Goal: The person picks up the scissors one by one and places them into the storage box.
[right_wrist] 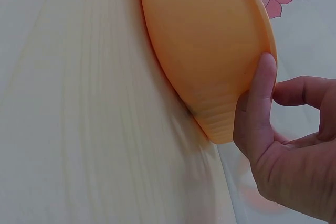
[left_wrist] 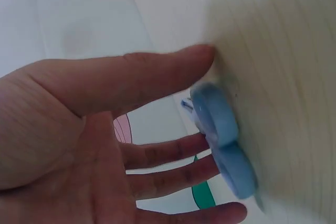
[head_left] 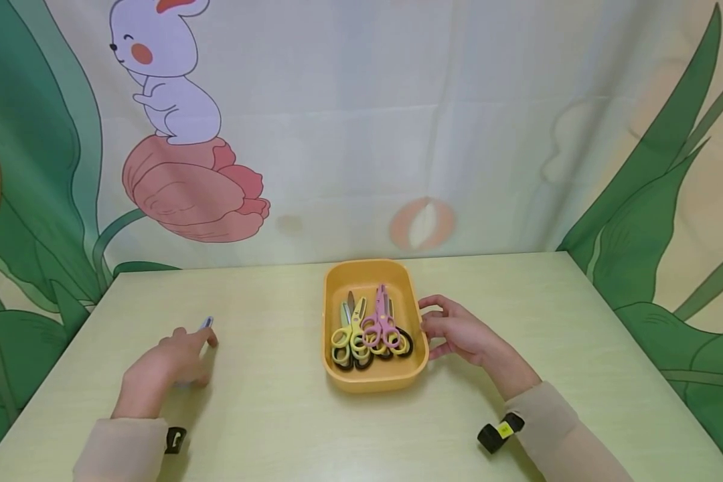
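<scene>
My left hand [head_left: 171, 365] reaches down to the table over scissors with light blue handles [left_wrist: 214, 116]. In the left wrist view the thumb is stretched out above the handle loops, and the other fingers extend behind and below them; whether they touch is unclear. A bit of the scissors [head_left: 207, 323] shows past the fingers in the head view. With thumb and fingers, my right hand [head_left: 460, 331] pinches the right rim of a yellow-orange tray [right_wrist: 205, 30]. Inside that tray lie several scissors, among them yellow ones [head_left: 357, 321] and a pink pair [head_left: 382, 318].
The light wooden table [head_left: 265, 428] ends at a hanging cloth [head_left: 349, 134] printed with a rabbit, flowers and leaves. A black strap device [head_left: 500, 432] is worn at the right wrist, another [head_left: 175, 440] at the left.
</scene>
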### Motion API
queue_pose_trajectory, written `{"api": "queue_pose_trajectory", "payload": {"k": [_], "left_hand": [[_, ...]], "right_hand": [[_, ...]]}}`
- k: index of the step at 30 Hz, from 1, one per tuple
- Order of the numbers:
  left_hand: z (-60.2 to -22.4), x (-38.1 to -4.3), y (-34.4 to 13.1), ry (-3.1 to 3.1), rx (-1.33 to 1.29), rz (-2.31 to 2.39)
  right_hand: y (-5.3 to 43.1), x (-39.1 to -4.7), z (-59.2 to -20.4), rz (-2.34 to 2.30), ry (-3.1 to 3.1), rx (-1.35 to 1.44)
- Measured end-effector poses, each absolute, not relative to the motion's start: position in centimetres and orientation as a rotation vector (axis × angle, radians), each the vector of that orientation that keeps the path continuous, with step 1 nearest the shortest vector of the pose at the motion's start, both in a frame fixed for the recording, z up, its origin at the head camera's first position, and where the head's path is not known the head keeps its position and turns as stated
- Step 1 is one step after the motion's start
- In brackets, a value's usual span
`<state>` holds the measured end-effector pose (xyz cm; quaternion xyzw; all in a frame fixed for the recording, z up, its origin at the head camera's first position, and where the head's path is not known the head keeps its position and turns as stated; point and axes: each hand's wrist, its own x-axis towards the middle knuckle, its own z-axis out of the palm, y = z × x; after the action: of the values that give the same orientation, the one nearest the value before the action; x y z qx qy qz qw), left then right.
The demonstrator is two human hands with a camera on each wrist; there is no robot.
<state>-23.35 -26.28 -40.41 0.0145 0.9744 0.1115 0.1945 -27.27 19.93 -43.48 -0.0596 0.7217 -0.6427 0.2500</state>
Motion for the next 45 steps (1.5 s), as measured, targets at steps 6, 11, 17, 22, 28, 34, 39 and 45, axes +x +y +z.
{"api": "queue_pose_trajectory", "payload": {"k": [6,11,17,22,28,34,39,45], "left_hand": [[-40.4,-23.4,-26.6,2.705,0.020,0.328],[-40.2,-23.3,-26.6,2.689,0.037,0.336],[-40.1,-23.2,-26.4,2.687,0.032,0.350],[-40.0,-23.2,-26.2,2.703,0.061,0.368],[-40.0,-23.4,-25.4,2.734,0.111,0.384],[-39.7,-23.6,-24.4,2.794,0.155,0.390],[-39.6,-23.8,-23.5,2.836,0.159,0.424],[-39.7,-24.3,-22.6,2.886,0.147,0.451]], "right_hand": [[19.9,-27.4,-43.6,-1.763,1.962,-0.176],[19.9,-27.4,-43.6,-1.767,1.962,-0.178],[19.9,-27.4,-43.6,-1.768,1.962,-0.181],[20.0,-27.5,-43.7,-1.770,1.953,-0.183],[20.0,-27.5,-43.8,-1.761,1.959,-0.182],[20.0,-27.5,-43.8,-1.755,1.971,-0.173],[20.0,-27.5,-43.8,-1.756,1.972,-0.169],[20.0,-27.5,-43.8,-1.755,1.974,-0.161]]}}
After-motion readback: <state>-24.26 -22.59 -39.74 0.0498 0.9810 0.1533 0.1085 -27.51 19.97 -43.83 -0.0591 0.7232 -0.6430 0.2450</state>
